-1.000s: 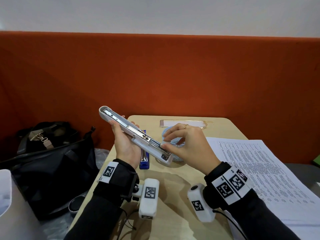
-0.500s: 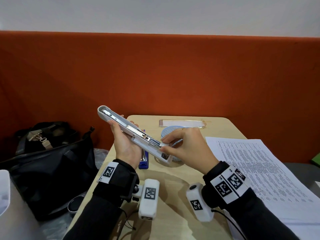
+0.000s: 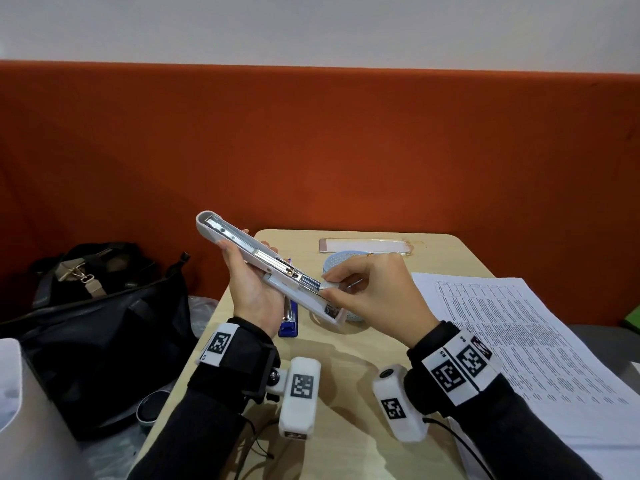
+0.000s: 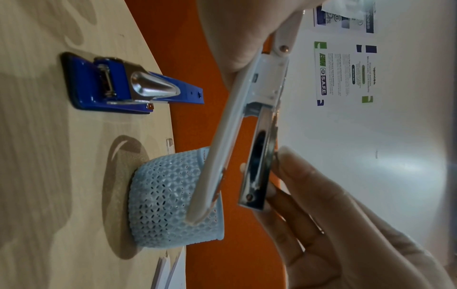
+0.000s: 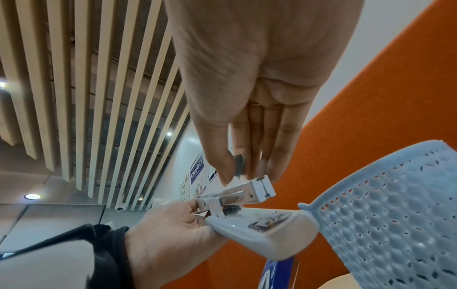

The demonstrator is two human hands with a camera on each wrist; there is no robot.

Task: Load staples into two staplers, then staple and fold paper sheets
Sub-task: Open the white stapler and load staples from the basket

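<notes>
So over the last second the right hand [image 3: 377, 292] dropped from above the blue mesh cup [image 4: 173, 197] onto the white stapler's [image 3: 273, 271] open channel, pinching a small staple strip [image 5: 239, 165] right at its front end. The left hand [image 3: 252, 289] grips the stapler tilted above the tabletop [image 3: 346, 393], nose toward 5 o'clock. Looks like loading's about to happen; the blue stapler [image 4: 118, 86] waits underneath.

White stapler [image 3: 266, 271] swung fully open, held tilted above the table, metal staple channel exposed, small grey staple strip [image 5: 239, 165] just above its front end — blue stapler [image 4: 128, 86] lying closed on the tabletop, printed paper sheets [image 3: 512, 341] stacked flat at the right
</notes>
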